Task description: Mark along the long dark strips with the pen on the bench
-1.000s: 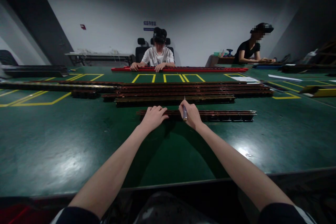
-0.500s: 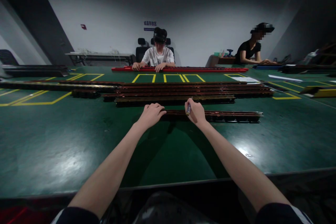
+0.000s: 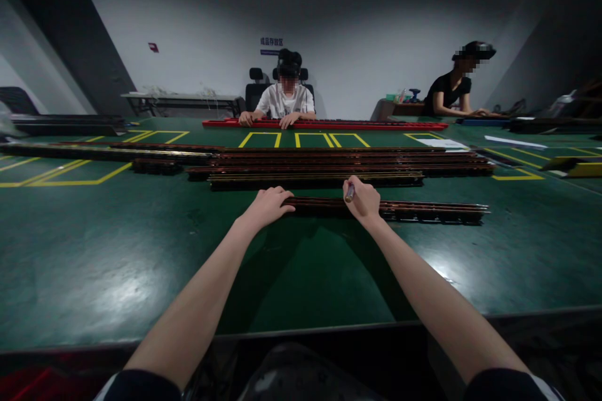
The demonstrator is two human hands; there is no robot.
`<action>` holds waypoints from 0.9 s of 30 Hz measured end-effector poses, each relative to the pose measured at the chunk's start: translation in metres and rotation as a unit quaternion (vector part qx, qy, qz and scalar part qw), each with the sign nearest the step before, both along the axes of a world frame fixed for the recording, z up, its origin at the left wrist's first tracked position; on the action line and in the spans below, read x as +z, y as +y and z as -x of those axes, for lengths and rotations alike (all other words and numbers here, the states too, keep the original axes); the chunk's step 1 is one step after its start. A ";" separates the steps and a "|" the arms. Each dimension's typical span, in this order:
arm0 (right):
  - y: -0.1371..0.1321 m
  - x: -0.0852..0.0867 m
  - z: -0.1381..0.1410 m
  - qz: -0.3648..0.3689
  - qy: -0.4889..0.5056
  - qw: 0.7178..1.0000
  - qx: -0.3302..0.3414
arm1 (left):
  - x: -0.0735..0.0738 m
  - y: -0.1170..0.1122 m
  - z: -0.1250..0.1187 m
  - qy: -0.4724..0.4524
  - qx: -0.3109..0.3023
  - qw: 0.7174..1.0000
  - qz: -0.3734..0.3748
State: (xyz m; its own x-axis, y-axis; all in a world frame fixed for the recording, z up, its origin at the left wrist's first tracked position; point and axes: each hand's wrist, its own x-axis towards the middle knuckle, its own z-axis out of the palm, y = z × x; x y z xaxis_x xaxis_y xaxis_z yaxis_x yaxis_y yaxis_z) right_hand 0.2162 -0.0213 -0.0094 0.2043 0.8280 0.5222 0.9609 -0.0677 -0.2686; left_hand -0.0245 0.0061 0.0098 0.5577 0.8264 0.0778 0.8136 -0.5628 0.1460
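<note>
A long dark strip with brown rails (image 3: 423, 208) lies across the green table (image 3: 117, 263) in front of me. My left hand (image 3: 267, 205) rests on the strip's left end, fingers curled over it. My right hand (image 3: 363, 199) is closed round a small pen-like tool (image 3: 349, 192) and also presses on the strip, a little right of the left hand. The strip's right end reaches far out to the right.
Just behind the strip lies a stack of several similar long strips (image 3: 329, 166). Yellow marked boxes (image 3: 61, 175) cover the table. A person in white (image 3: 285, 100) sits opposite at a red strip (image 3: 324, 124); another person in black (image 3: 451, 91) works at the far right.
The strip has slid to the right under both hands. My right hand moved right with it and the tool tilted; my left hand now sits at the strip's left end.
</note>
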 end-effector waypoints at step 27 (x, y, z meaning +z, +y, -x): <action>-0.003 0.000 0.003 0.050 -0.110 0.989 0.086 | 0.001 -0.002 -0.003 0.006 0.004 1.000 0.004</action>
